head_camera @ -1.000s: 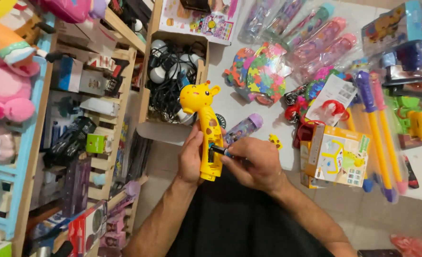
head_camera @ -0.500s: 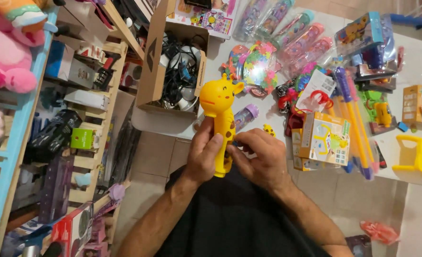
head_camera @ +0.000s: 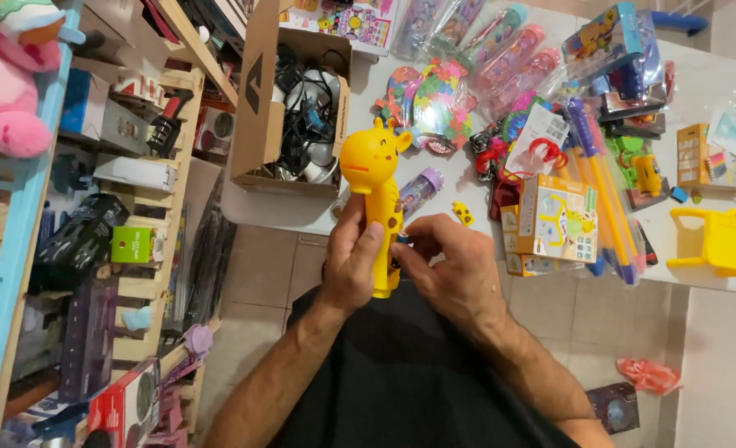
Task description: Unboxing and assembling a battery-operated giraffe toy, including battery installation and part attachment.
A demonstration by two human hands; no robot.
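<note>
The left hand (head_camera: pixel 353 270) is closed around the lower part of a yellow giraffe toy (head_camera: pixel 375 195), with the fingers wrapped on its left side and the thumb lying along the body. The toy stands almost upright in front of the person's black shirt (head_camera: pixel 401 382), and its head with two small horns points up toward the edge of the white surface (head_camera: pixel 699 91). The right hand (head_camera: pixel 451 265) is beside it on the right, half closed, and its fingertips (head_camera: pixel 403 249) touch the side of the toy near the middle. A small dark part shows there between the fingertips and the toy, but I cannot tell what it is.

Just behind the giraffe's head, an open cardboard box (head_camera: pixel 260 99) lies on the surface, full of black cables and round white things. To the right of the head lies a small purple bottle (head_camera: pixel 422 189), and near it a little yellow figure (head_camera: pixel 463 214). Further right there is a yellow and white box (head_camera: pixel 554 224) with a picture on it, then long orange and purple tubes (head_camera: pixel 604 199), and a yellow plastic chair (head_camera: pixel 716 241) near the right edge. Many colourful packed toys (head_camera: pixel 500 50) cover the far part of the surface.

On the left stand wooden shelves (head_camera: pixel 165 191) with boxes, and a pink soft toy (head_camera: pixel 7 91) sits on a light blue shelf (head_camera: pixel 19 241). The floor (head_camera: pixel 260 274) under the hands is tiled.
</note>
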